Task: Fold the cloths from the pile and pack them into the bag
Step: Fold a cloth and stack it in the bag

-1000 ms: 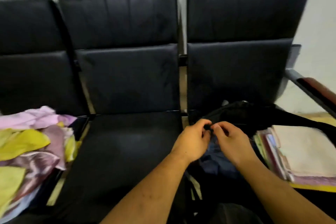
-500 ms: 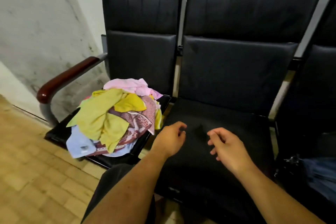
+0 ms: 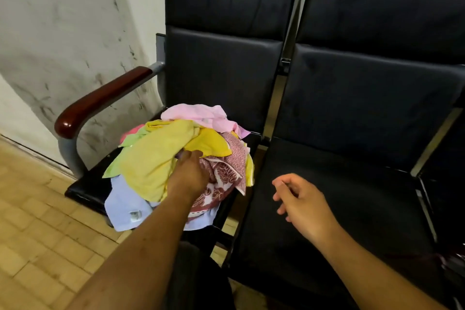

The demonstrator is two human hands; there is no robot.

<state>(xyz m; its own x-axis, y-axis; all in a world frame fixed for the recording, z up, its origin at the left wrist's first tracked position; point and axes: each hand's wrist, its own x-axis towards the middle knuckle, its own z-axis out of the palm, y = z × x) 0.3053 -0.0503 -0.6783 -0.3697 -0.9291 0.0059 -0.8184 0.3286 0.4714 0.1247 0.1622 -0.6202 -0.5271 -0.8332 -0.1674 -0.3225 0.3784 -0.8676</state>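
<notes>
While the left hand (image 3: 188, 173) lies on top of the pile of cloths (image 3: 211, 145) at the centre left of the frame, its fingertips are pushed in between a pale yellow cloth (image 3: 153, 158) and a red-and-white patterned cloth (image 3: 226, 175), so I cannot tell whether it grips anything or only touches; the pile sits on the left seat (image 3: 85, 189) of a row of black chairs, with a pink cloth (image 3: 198, 114) at its far side and a light blue cloth (image 3: 123, 205) hanging over the seat's near edge; the right hand (image 3: 304, 206) hovers right of centre above the middle seat (image 3: 339, 178), fingers loosely curled and holding nothing, well apart from the pile; a dark red armrest (image 3: 100, 100) curves along the left of the pile; a scuffed wall (image 3: 63, 20) fills the upper left, and a tiled floor (image 3: 30, 221) the lower left.
</notes>
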